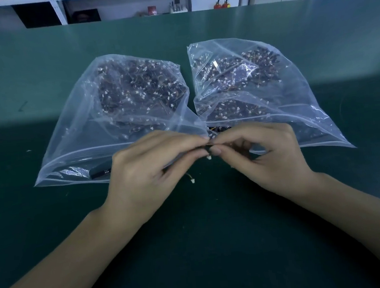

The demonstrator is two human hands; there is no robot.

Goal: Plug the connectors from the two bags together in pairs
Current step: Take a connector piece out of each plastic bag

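Two clear plastic zip bags lie side by side on the green table, the left bag and the right bag, each full of small dark-wired connectors with white plugs. In front of their mouths, my left hand and my right hand meet fingertip to fingertip, both pinched on a small wired connector piece. A white plug hangs just below the fingertips. Another white plug on thin wires dangles under my left hand. How the held pieces are joined is hidden by the fingers.
A dark flat object lies inside the left bag's mouth near my left hand. The green table stretches wide around the bags. White shelving with small items stands beyond the far edge.
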